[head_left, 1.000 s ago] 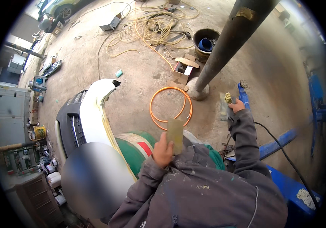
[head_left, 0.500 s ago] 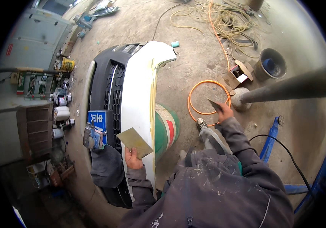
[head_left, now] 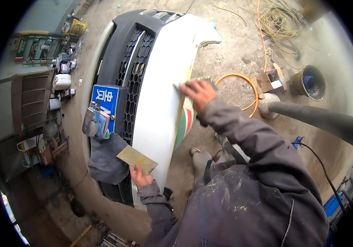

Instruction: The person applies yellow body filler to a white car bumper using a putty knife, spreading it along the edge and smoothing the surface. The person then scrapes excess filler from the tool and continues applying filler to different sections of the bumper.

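A car bumper (head_left: 160, 99), white with a black grille section, lies across the view, raised on a green drum (head_left: 180, 133). My left hand (head_left: 140, 177) grips the lower corner of a flat olive-yellow putty board (head_left: 138, 159) above the bumper's near end. At the right edge of the white panel is my right hand (head_left: 199, 94), its fingers closed on a thin flat scraper (head_left: 177, 85). Only a sliver of that scraper shows; the hand covers the rest. Yellowish filler or primer runs along this edge.
On the bumper rest a blue licence plate (head_left: 105, 99), an air sander (head_left: 96, 123) and a dark grey cloth (head_left: 110, 160). To the right are an orange hose (head_left: 255, 88), an opened cardboard box (head_left: 273, 80), a bucket (head_left: 311, 84) and a thick grey post (head_left: 316, 117).
My right hand has swung left and forward with the scraper, from over the floor to the bumper's edge. My left hand has shifted slightly left and nearer with the putty board. The view has turned.
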Demonstrator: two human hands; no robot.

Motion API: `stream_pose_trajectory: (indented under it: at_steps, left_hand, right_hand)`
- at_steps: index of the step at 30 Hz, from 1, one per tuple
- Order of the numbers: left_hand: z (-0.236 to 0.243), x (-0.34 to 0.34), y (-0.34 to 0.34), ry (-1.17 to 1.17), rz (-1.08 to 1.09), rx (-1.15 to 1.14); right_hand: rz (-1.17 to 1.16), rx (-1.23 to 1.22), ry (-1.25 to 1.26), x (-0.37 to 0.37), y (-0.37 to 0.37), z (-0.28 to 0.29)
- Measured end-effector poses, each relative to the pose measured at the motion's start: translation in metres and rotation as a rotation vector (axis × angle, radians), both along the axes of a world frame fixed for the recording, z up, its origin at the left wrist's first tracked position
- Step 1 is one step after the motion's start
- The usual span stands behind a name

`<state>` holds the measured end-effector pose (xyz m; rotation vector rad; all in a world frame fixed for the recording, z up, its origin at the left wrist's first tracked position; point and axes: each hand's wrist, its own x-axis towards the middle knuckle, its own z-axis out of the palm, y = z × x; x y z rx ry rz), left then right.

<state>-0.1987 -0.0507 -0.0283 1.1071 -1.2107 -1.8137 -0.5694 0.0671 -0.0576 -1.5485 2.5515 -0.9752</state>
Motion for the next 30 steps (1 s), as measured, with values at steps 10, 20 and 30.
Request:
stream_pose_trajectory:
  at_steps: [10,20,30]
  left_hand:
    - [0.051,-0.105,0.063,-0.003,-0.455,0.112]
    - [0.056,-0.046,0.045,0.02,-0.234,0.143]
    - [0.069,-0.01,0.058,-0.016,-0.211,0.195]
  right_hand:
    - [0.556,-0.359,-1.247,0.036,0.054,0.104]
    - [-0.354,-0.359,-0.351,-0.057,0.008,-0.052]
    - [0.148,-0.257,-0.269,0.108,0.047,-0.015]
